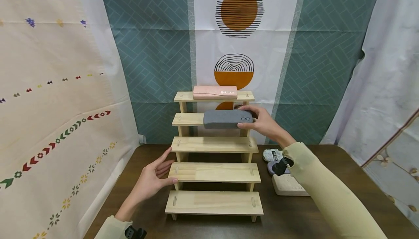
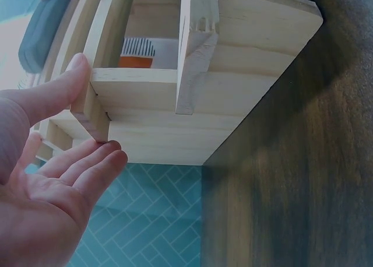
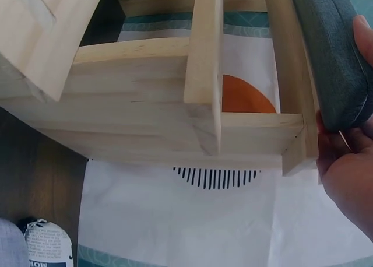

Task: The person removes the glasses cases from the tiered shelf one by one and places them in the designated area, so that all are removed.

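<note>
A grey-blue glasses case (image 1: 222, 119) with a small glasses drawing lies along the second-highest tier of a pale wooden step shelf (image 1: 214, 143). My right hand (image 1: 262, 122) grips the case by its right end, thumb in front and fingers behind; the right wrist view shows the case (image 3: 335, 51) over the board edge. At the shelf's left side, my left hand (image 1: 154, 175) holds the end of a lower board between thumb and fingers, seen closely in the left wrist view. On the top tier rests a pink case (image 1: 215, 92) with white lettering.
Right of the shelf, on the dark wooden table (image 1: 229, 228), lie a printed pouch (image 1: 272, 155), a grey-purple item partly hidden by my wrist, and a cream case (image 1: 288, 186). Patterned cloth (image 1: 157, 50) hangs behind, with curtains at both sides.
</note>
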Demonstrator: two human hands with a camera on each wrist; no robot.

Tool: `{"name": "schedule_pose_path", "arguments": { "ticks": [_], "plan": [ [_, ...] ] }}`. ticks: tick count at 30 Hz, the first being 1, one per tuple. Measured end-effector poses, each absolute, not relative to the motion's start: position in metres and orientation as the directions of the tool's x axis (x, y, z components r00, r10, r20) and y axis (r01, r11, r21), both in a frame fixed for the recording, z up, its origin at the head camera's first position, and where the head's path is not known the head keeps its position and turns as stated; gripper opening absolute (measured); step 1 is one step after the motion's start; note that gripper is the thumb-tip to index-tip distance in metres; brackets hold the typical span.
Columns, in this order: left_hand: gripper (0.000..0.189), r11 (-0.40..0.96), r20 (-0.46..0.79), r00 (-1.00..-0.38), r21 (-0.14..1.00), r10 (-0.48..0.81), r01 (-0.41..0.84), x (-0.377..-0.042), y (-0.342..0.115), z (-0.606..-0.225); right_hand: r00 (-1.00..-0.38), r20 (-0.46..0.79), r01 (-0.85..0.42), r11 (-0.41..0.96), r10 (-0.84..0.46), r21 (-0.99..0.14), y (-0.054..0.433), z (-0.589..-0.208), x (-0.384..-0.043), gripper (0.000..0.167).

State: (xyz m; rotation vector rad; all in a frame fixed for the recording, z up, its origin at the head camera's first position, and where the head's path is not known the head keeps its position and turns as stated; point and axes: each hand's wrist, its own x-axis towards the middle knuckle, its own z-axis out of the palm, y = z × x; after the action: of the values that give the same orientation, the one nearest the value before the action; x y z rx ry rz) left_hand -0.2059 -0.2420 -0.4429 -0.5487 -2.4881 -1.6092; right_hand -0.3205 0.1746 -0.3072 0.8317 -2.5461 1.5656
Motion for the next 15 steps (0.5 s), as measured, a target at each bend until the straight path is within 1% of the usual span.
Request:
{"name": "schedule_pose_path", "arguments": {
  "ticks": [9,15],
  "plan": [
    [0.103,0.353,0.302,-0.924,0.859,0.235,0.371,-0.207,-0.242,-0.443,-0.848,0.324,-0.478,0.340,-0.420,-0.810,0.184,-0.316,-0.315,0.057],
    [0.104,0.366,0.297,-0.926,0.855,0.233,0.366,-0.207,-0.242,-0.444,-0.847,0.334,-0.481,0.327,-0.413,-0.814,0.190,-0.322,-0.307,0.060]
  ]
}}
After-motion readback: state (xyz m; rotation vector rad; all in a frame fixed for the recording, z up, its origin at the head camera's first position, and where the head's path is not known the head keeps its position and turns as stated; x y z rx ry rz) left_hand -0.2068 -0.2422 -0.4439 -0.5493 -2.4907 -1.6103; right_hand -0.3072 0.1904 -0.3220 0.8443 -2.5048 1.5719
